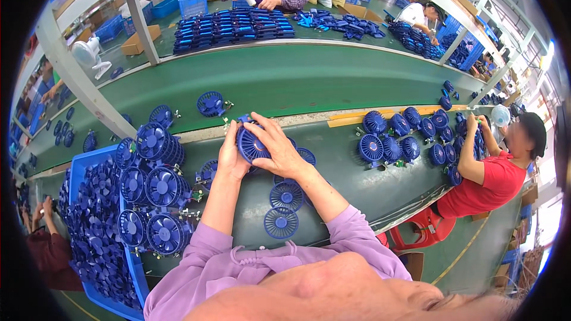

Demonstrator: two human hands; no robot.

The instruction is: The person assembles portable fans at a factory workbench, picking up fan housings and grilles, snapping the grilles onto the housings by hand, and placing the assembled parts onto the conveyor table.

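Between my hands I hold a round blue fan head (252, 141) above the dark green bench. My left hand (231, 153) wraps its left side. My right hand (282, 152) presses on it from the right, with the fingers over its top. Just below my hands lie loose round blue fan grilles (281, 222), partly overlapping. Another fan housing (207, 172) rests beside my left wrist. To the left stand stacks of blue fan housings (164, 186) with small circuit boards and wires at their edges.
A blue bin (139, 279) heaped with fan blades (98, 220) stands at the left. Beyond the bench runs a green conveyor belt (238, 80) carrying a fan housing (210, 104). Several fan heads (391, 150) sit to the right, near a person in red (488, 184). Other people work across the belt.
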